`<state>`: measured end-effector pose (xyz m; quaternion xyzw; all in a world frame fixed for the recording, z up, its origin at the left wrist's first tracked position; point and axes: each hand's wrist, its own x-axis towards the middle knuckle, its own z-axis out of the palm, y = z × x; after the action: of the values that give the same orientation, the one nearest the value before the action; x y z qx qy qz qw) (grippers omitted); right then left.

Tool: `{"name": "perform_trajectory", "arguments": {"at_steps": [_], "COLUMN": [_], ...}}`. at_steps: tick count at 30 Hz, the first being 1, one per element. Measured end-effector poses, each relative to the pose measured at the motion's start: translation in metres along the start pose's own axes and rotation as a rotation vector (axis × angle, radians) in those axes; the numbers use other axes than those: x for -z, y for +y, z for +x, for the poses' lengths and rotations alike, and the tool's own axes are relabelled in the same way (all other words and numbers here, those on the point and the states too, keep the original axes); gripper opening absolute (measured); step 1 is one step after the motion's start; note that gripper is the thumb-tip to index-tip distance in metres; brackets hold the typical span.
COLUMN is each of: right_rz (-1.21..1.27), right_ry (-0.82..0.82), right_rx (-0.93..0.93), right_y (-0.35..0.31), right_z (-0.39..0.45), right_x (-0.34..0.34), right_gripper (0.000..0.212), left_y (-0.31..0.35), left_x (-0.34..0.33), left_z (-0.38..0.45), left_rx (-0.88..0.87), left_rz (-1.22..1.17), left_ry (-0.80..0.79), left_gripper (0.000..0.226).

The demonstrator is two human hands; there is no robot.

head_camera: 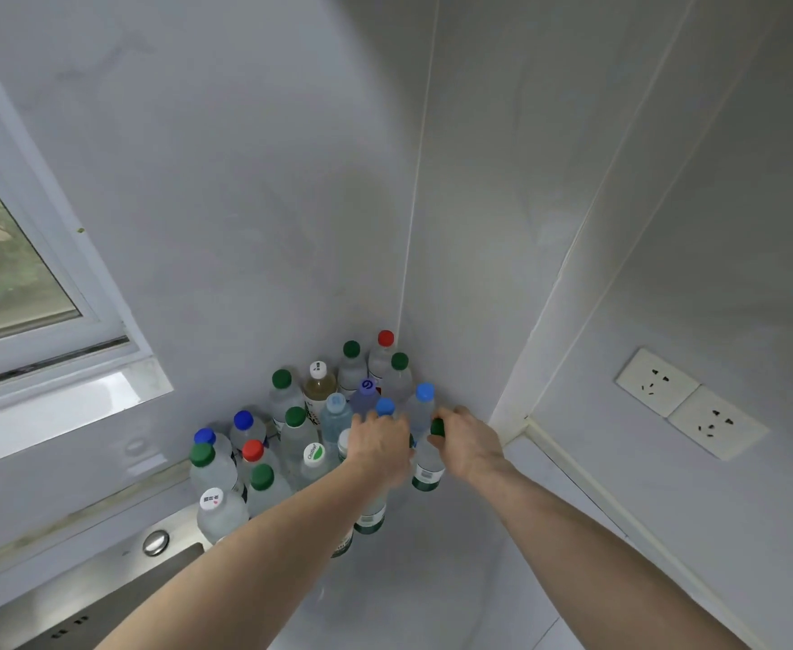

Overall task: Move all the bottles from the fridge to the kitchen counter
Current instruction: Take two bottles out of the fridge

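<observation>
I see both arms reaching over the counter (pixel 432 593) into the corner where the bottles (pixel 301 429) stand packed together. My right hand (pixel 467 443) curls round the neck of a green-capped bottle (pixel 427 466), fingers just under its cap; the bottle stands upright, long axis vertical, cap up, foot on the counter. It is clear plastic, holds what looks like clear water, and carries a white and green label near the base. My left hand (pixel 380 450) lies palm down over the top of another bottle (pixel 370 513), whose clear body and green-banded label show below the wrist; I cannot tell whether the fingers grip it or only rest on it. Beyond and left of the hands the rest stand upright, caps green, blue, red and white. Most hold clear liquid; one white-capped bottle (pixel 319 387) beyond the left hand holds a yellowish drink. A red-capped bottle (pixel 383 354) sits deepest in the corner. Left of my left forearm is a steel sink (pixel 103 598); right of the right hand, wall sockets (pixel 690 401).
</observation>
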<state>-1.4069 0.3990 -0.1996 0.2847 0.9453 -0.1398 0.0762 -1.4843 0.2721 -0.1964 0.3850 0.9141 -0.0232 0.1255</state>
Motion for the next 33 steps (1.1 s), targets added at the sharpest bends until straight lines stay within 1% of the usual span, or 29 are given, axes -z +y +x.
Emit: {"name": "perform_trajectory", "arguments": {"at_steps": [5,10,13,16,18,21,26,29,33], "right_rz": [-0.024,-0.044,-0.038,0.014,0.049,0.114,0.212,0.262,0.271], "right_ry": [0.010,-0.001,-0.005,0.002,0.022,0.069,0.080,0.090,0.111], "right_rx": [0.018,0.030,0.022,0.017,0.027,0.063,0.117,0.107,0.042], "right_y": [-0.004,-0.004,0.001,0.007,0.009,0.011,0.013,0.014,0.018], "right_z": [0.005,0.001,-0.008,-0.019,-0.032,-0.062,-0.131,-0.182,-0.243], "right_x": [-0.001,-0.002,0.002,0.007,0.011,0.017,0.021,0.026,0.027], "right_gripper": [0.029,0.033,0.032,0.032,0.039,0.052,0.058,0.064,0.063], "left_y": [-0.004,-0.012,-0.018,-0.021,-0.020,-0.020,-0.021,-0.019,-0.011], "left_x": [0.003,0.011,0.017,0.026,0.032,0.034,0.029,0.026,0.027], "left_z": [0.000,-0.008,-0.022,-0.042,-0.063,-0.098,-0.158,-0.186,-0.210], "left_rx": [-0.015,-0.022,-0.016,-0.017,-0.029,-0.064,-0.122,-0.167,-0.269], "left_rz": [0.004,-0.017,-0.041,-0.055,-0.064,-0.109,-0.177,-0.198,-0.208], "left_ry": [0.000,0.048,0.064,0.046,0.065,0.144,0.219,0.232,0.211], "left_gripper": [0.046,0.041,0.043,0.049,0.051,0.050,0.053,0.049,0.050]}}
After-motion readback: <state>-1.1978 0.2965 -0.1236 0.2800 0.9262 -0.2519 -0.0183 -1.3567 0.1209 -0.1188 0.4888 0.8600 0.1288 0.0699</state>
